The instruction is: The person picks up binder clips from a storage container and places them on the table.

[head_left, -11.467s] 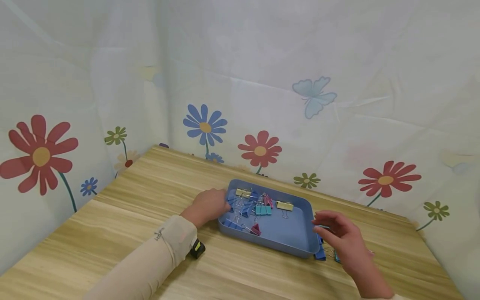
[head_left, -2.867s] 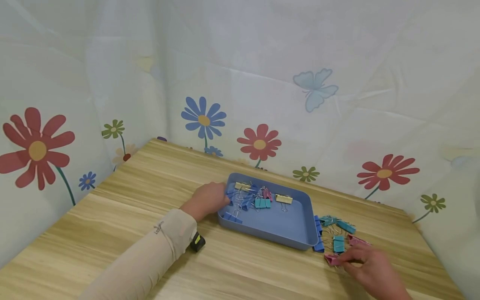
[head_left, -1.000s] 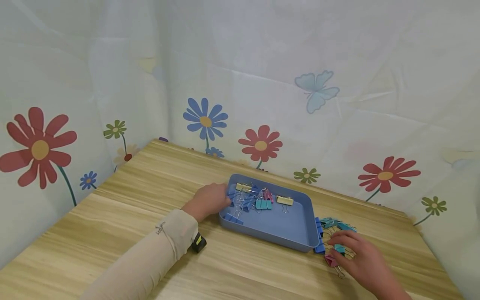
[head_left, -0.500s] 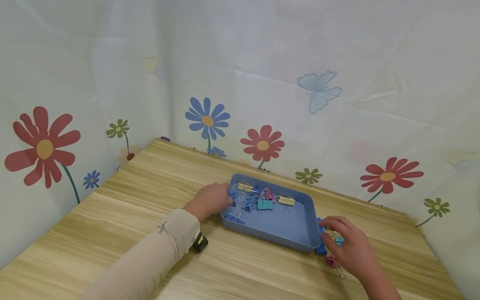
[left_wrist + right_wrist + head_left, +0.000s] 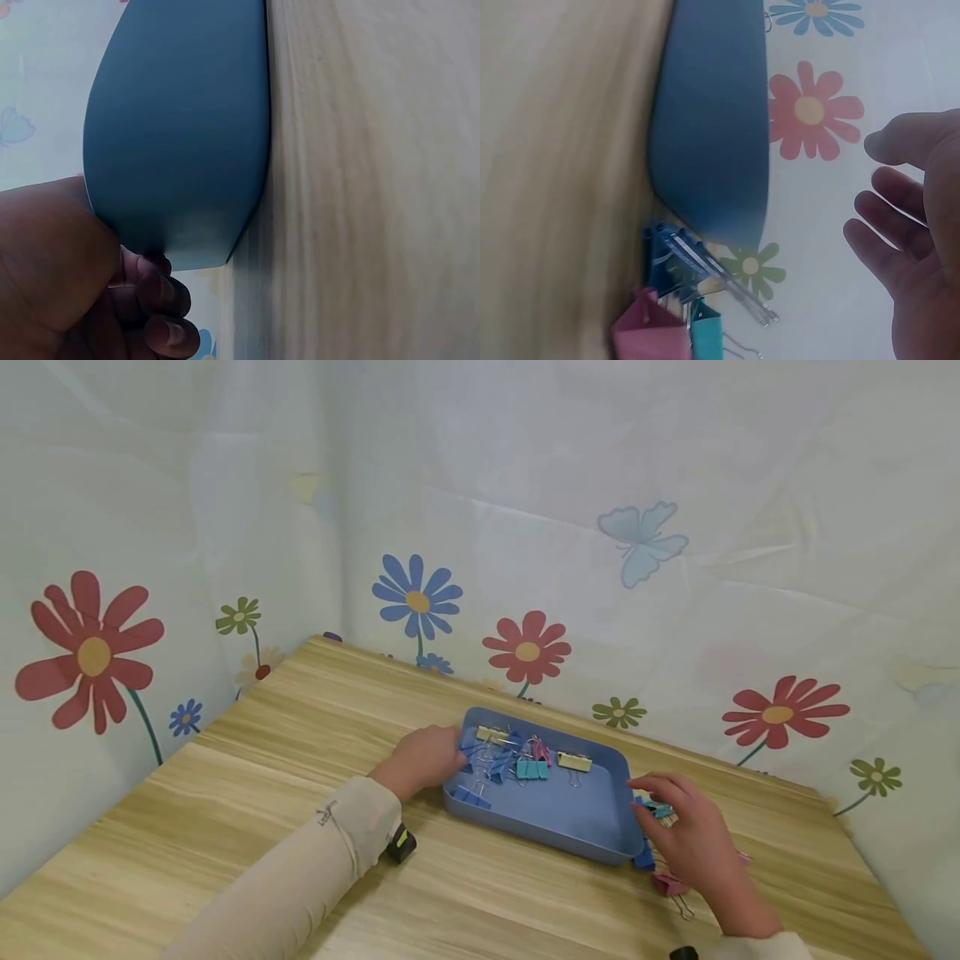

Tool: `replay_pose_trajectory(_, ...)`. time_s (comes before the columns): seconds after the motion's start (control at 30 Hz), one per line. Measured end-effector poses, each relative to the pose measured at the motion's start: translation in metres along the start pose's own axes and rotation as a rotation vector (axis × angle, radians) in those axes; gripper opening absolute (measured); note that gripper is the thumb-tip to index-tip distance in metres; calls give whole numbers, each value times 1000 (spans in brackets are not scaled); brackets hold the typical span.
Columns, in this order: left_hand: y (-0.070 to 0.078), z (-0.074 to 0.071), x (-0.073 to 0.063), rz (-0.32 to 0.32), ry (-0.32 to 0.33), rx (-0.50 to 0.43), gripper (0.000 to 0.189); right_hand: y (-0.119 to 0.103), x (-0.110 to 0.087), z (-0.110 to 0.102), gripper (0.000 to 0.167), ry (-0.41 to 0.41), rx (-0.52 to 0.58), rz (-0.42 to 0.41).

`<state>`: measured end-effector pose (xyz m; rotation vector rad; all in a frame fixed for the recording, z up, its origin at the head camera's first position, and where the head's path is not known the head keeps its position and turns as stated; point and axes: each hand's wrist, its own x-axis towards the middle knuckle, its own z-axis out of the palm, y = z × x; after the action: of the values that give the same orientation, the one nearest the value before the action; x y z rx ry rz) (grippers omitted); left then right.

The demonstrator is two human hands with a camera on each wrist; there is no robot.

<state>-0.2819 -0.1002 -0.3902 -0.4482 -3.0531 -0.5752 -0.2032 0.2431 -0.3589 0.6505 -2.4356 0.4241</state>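
A blue tray [image 5: 555, 839] sits on the wooden table, holding several binder clips in blue, yellow, pink and teal, mostly toward its left. My left hand [image 5: 423, 760] grips the tray's left rim; in the left wrist view, loosely curled fingers [image 5: 169, 330] show beside the tray wall [image 5: 176, 135]. By the right rim, my right hand [image 5: 690, 831] is raised above a loose group of clips. The right wrist view shows its fingers [image 5: 889, 214] apart with nothing between them. Beside the tray lie a pink clip [image 5: 670, 883] and a blue clip [image 5: 643, 856]; others are partly hidden by this hand.
The wooden table [image 5: 300, 727] ends at a flower-patterned cloth [image 5: 465, 485] behind and at both sides. A teal clip [image 5: 532, 769] and a yellow clip [image 5: 574, 762] lie in the tray's middle part.
My right hand has left the pink clip and moved up and left to the tray's right rim. A dark pink clip once at the tray's front is gone from there. My left hand stays put.
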Motion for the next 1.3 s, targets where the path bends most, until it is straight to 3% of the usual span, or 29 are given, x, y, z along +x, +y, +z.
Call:
replay_pose_trajectory(0.47,-3,-1,-1,7,-3,-21,18,-1,25,10,29,-88,49,56)
replay_pose_trajectory(0.67,-4,2,1,3,5,-31,16,1,35,18,29,-128,86,107)
replay_pose_trajectory(1.0,-4,1,2,-11,-20,-33,21,2,55,26,29,-246,243,226)
replay_pose_trajectory(1.3,-3,0,3,7,-27,-31,25,5,63,34,30,-293,255,270)
